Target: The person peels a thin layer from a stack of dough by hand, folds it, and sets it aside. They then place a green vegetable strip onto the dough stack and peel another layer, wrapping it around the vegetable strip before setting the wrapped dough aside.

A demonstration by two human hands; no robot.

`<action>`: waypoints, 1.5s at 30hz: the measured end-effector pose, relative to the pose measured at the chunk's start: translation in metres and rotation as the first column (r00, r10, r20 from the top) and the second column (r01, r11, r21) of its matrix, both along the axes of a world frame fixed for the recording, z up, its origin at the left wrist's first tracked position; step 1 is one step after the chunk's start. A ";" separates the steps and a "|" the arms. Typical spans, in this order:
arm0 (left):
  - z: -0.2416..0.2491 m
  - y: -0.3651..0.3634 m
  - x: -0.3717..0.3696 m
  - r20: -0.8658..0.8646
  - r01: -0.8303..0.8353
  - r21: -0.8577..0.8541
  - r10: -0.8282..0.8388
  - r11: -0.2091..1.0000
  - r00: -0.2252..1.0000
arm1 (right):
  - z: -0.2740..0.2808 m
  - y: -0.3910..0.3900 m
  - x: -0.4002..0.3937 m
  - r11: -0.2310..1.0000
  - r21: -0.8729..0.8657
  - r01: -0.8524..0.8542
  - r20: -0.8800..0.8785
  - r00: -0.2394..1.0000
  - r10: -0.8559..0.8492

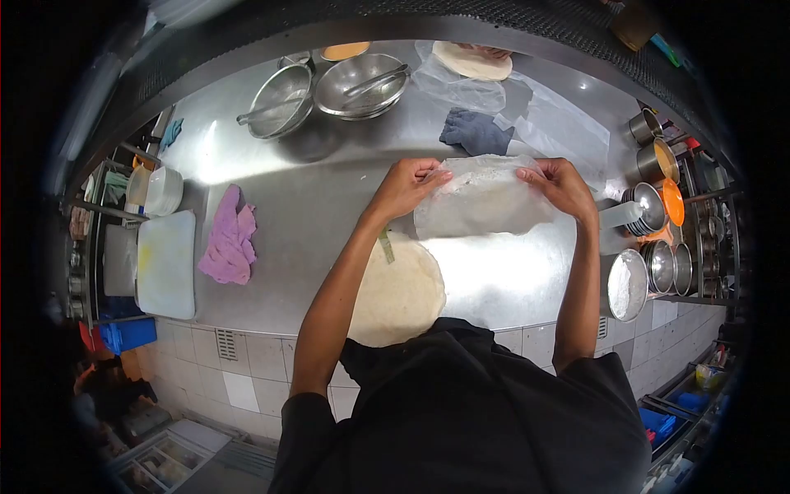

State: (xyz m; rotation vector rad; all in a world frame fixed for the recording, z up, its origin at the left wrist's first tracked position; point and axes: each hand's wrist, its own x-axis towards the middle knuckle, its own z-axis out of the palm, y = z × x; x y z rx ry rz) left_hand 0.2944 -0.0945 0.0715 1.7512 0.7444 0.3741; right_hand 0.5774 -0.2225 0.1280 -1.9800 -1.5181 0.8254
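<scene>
A see-through plastic sheet [485,202], dusted with whitish specks, is stretched between my two hands above the steel table. My left hand [409,188] pinches its upper left corner between thumb and fingers. On the opposite corner, my right hand [564,185] has a similar pinch. A round, pale flat dough [399,288] lies near the front edge, below the sheet and partly behind my left forearm and clothing. At the dough's upper edge is a narrow green strip [386,247]. Just beyond the sheet rests a crumpled dark grey cloth [475,130].
Steel bowls with utensils [362,86] stand at the back. Another round of dough [471,61] lies on plastic at the back right. A purple cloth [230,239] and a white cutting board [167,265] are leftward. A bowl of white powder [627,286] sits right. A shelf [329,49] overhangs the back.
</scene>
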 end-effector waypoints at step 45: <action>-0.045 -0.038 0.090 0.260 -0.199 0.814 -0.036 0.546 0.965 | -0.021 -0.098 0.015 0.900 0.430 -0.068 0.395 0.911 -0.121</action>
